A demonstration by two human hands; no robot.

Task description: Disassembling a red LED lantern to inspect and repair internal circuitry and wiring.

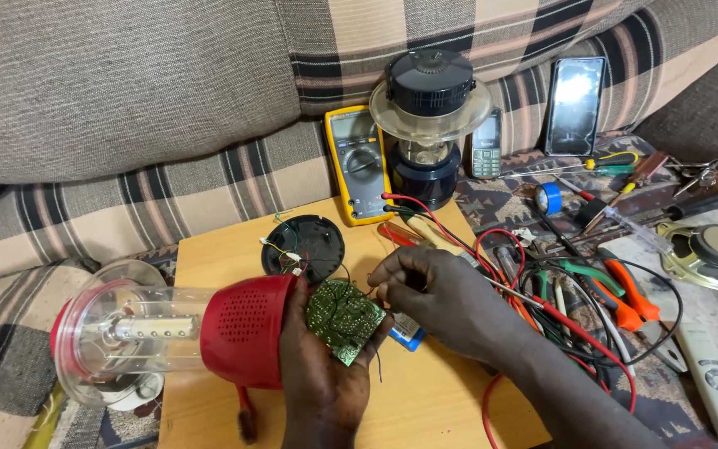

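Green circuit board (344,318) cradled in left hand (322,366) over wooden counter (425,399), beside red lantern (209,333); right hand (434,291) fingertips pinched at board's edge; plaid sofa (126,100) behind, tools scattered right

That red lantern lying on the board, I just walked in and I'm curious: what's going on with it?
A person has the red lantern opened up, lying on its side on a wooden board. Their left hand holds a green circuit board against the lantern's red base, while the right hand pinches a thin wire at the board's edge. The black base cover lies behind it, near a yellow multimeter and a second, dark lantern.
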